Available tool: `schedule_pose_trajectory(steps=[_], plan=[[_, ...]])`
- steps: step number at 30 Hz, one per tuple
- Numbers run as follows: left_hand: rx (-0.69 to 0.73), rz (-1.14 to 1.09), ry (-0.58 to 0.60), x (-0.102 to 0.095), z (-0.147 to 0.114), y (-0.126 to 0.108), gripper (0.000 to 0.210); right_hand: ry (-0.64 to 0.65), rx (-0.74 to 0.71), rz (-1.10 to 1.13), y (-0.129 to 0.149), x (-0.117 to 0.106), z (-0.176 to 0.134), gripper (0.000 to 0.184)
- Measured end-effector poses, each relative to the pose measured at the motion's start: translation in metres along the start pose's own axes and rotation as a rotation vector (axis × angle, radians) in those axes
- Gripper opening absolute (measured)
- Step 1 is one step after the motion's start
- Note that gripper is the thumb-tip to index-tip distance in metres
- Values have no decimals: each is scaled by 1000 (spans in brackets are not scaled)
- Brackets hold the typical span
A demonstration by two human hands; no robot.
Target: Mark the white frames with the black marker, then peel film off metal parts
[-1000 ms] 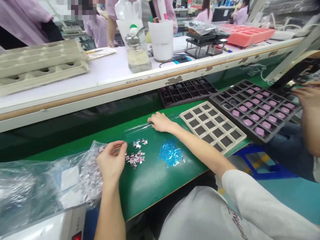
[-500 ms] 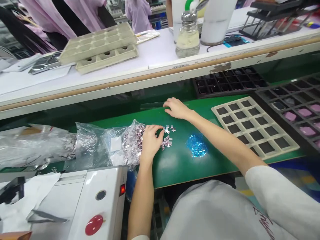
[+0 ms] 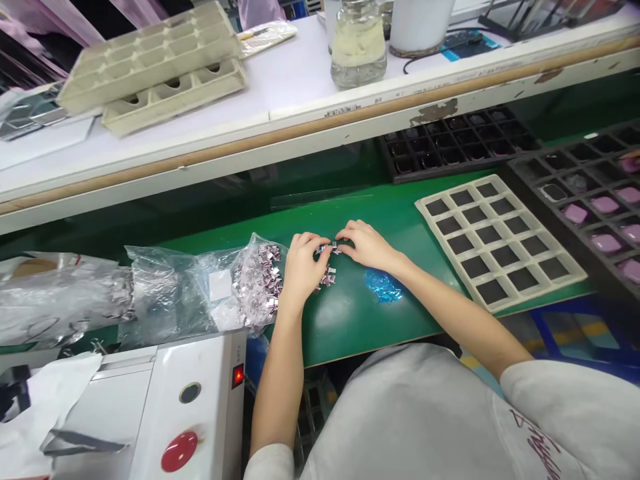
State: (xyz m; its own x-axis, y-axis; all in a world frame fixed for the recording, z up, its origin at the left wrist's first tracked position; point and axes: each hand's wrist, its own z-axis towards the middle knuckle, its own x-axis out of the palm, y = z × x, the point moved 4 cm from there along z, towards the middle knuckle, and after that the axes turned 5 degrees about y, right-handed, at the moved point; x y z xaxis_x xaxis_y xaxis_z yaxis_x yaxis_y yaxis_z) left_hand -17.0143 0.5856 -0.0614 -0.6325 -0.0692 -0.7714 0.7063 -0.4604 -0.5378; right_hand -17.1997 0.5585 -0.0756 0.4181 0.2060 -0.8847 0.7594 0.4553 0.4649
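My left hand (image 3: 301,268) is over the green board with thumb and forefinger curled close together. Whatever lies between its fingertips is too small to make out. Facing it, the bent thumb and fingers of my right hand (image 3: 369,245) close in on a small shiny metal piece (image 3: 335,249). Below the fingertips lies a loose heap of similar metal pieces (image 3: 328,277). Left of my left hand, an open clear plastic bag (image 3: 255,287) holds many more. A pile of shiny blue film strips (image 3: 384,285) sits under my right wrist.
A cream compartment tray (image 3: 500,241) lies at the right, beside a dark tray (image 3: 565,217) with pink pieces. Another dark tray (image 3: 450,143) is under the shelf (image 3: 280,100). At the lower left stands a white machine (image 3: 200,413) with a red button.
My right hand has come down from the board's far edge to the metal pieces, opposite my left hand. My left hand stays by the heap. The camera view has tilted down.
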Motion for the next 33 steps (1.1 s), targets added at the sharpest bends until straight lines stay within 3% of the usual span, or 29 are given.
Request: schedule_pose_trajectory(steps=[7, 13, 20, 25, 28, 33], plan=[[-30, -34, 18, 1, 20, -2, 13, -3, -34, -14, 5, 2, -5, 19], [-39, -29, 34, 11, 10, 0, 11, 20, -110, 28, 5, 0, -8, 21], [-56, -57, -22, 9, 2, 1, 13, 62, -86, 70, 2, -3, -3, 8], [-77, -179, -14, 13, 0, -4, 12, 2, -93, 397, -4, -8, -2, 9], [-177, -456, 27, 19, -2, -4, 20, -70, -47, 660, -9, -13, -5, 8], [-351, -864, 35, 24, -3, -3, 30, -112, -3, 992, -10, -13, -10, 25]])
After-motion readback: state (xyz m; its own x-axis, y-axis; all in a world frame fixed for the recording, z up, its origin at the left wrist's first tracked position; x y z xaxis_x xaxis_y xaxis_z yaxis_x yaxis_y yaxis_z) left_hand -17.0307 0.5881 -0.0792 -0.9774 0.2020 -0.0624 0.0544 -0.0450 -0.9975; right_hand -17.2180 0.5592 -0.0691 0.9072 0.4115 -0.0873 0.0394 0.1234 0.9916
